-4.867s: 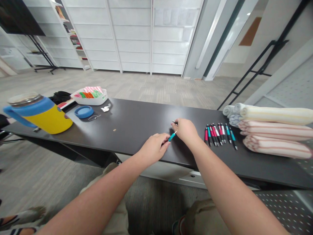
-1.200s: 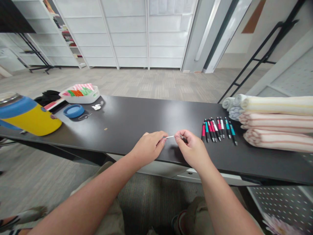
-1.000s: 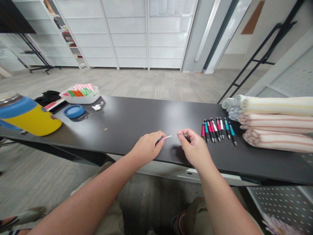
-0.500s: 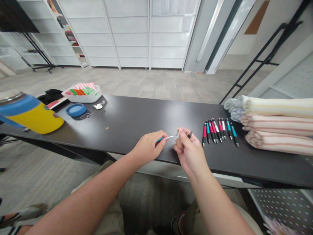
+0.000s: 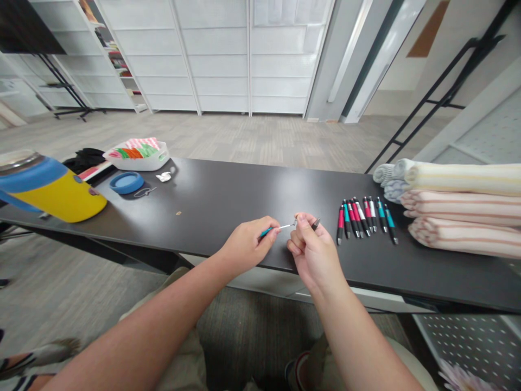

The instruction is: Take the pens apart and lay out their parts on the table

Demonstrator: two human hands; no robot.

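My left hand (image 5: 250, 244) is closed around a teal pen barrel (image 5: 266, 232), and a thin white refill (image 5: 285, 226) sticks out of it to the right. At the refill's far end my right hand (image 5: 311, 241) pinches a tiny piece that looks like a spring (image 5: 294, 222). The same right hand also keeps a dark pen tip section (image 5: 316, 224) between its fingers. Both hands are just above the table's near edge. To their right lies a row of several pink, teal and white pens (image 5: 358, 217) with black grips.
Rolled striped towels (image 5: 459, 206) are stacked on the right of the dark table (image 5: 228, 190). On the left are a yellow and blue jug (image 5: 57, 190), a blue lid (image 5: 126, 183), a white crumpled scrap (image 5: 164, 177) and a white basket (image 5: 158, 160) of colourful items.
Almost nothing differs. The lower fingers of my right hand have shifted slightly to the left, while the pen parts stay in place.
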